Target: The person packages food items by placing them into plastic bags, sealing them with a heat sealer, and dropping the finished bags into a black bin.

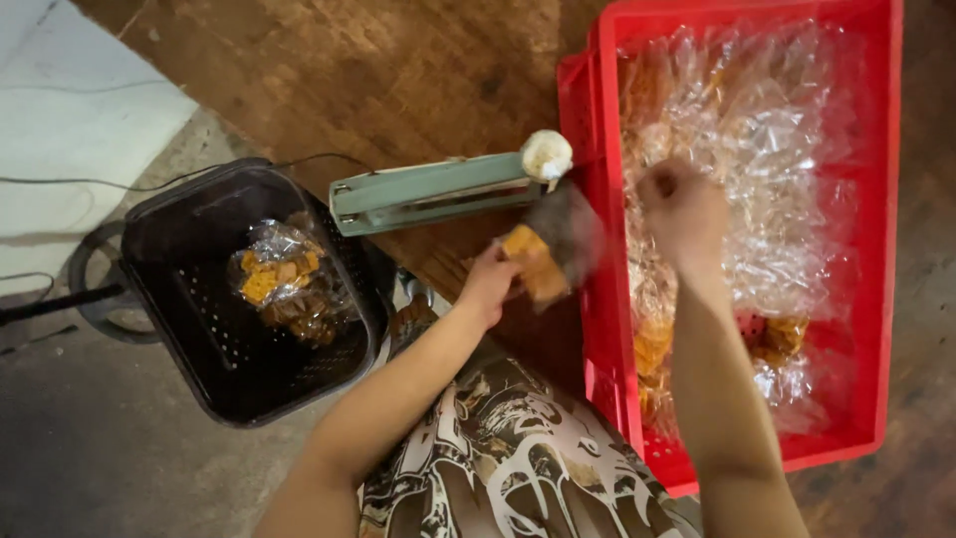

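Two hands | left hand (488, 282) grips snack bag (538, 261) | right hand (685, 207) clenched | wooden table (398, 70) | concrete floor (90, 448)

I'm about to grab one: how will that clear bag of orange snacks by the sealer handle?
The bag, pinched by the left hand, looks floppy and probably slippery, being thin clear film. The pieces inside likely crumble if squeezed.

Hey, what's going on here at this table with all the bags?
A person sits at a wooden table. Their left hand holds a clear bag of orange-brown snacks just below a green heat sealer. Their right hand, closed in a fist and blurred, is over a red crate full of clear bags. A black basket on the floor holds a few packed bags.
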